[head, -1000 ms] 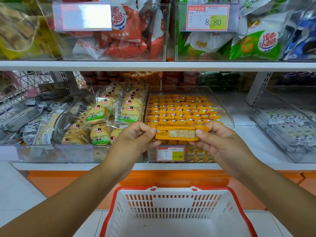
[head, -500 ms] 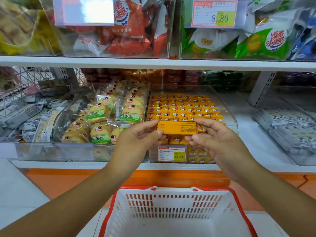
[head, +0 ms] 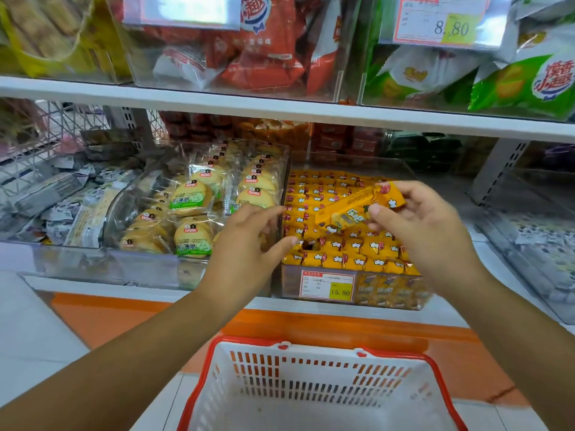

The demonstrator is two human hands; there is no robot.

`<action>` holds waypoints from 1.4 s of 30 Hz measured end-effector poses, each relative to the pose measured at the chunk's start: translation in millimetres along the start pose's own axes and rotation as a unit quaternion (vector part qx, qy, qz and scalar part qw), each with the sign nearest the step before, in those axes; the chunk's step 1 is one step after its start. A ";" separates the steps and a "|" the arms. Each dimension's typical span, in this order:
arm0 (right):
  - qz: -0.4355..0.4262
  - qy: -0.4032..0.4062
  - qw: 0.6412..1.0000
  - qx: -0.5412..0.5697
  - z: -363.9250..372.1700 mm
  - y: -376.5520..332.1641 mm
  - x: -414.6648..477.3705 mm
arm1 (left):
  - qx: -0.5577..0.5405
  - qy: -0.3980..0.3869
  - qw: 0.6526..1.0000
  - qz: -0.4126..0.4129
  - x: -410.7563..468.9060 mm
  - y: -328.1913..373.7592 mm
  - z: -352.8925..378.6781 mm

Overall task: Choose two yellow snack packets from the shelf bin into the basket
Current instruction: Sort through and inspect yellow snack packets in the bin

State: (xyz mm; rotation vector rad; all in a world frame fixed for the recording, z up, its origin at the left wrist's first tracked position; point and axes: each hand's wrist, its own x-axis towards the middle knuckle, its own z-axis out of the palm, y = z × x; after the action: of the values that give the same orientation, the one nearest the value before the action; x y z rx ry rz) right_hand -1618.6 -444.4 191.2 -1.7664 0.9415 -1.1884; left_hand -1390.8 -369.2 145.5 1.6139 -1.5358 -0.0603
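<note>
Lower bin tag [head: 327, 287] reads 15.80; upper tag [head: 435, 21] 8.80 (yellow patches).

This was a shop, the snack aisle of a grocery store. White shelves [head: 280, 110] carried clear plastic bins crammed with identical wrapped snacks. A price tag reading 8.80 [head: 441, 23] hung on a far upper bin at the right, another reading 15.80 [head: 328, 286] on the near bin of yellow packets [head: 291, 284]. A red-rimmed shopping basket [head: 249, 338] stood nearest, below.
</note>
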 end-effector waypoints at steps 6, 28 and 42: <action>-0.021 -0.094 0.991 -0.091 16.7 4.0 20.8 | 0.107 -0.019 0.992 0.065 -1.4 -9.2 4.3; -0.072 -0.301 0.860 -0.406 76.4 14.1 53.3 | 0.184 -0.044 0.937 0.295 -11.0 -25.3 -3.1; -0.126 -0.040 0.978 -0.162 45.0 -9.1 11.3 | 0.027 -0.086 0.988 0.125 -23.9 -13.6 -7.7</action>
State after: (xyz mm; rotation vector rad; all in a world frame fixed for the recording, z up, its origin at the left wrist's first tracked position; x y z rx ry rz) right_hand -1571.4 -441.6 192.3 -2.2317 0.9237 -1.1552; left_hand -1381.3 -347.5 129.7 1.4757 -1.8787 -0.0206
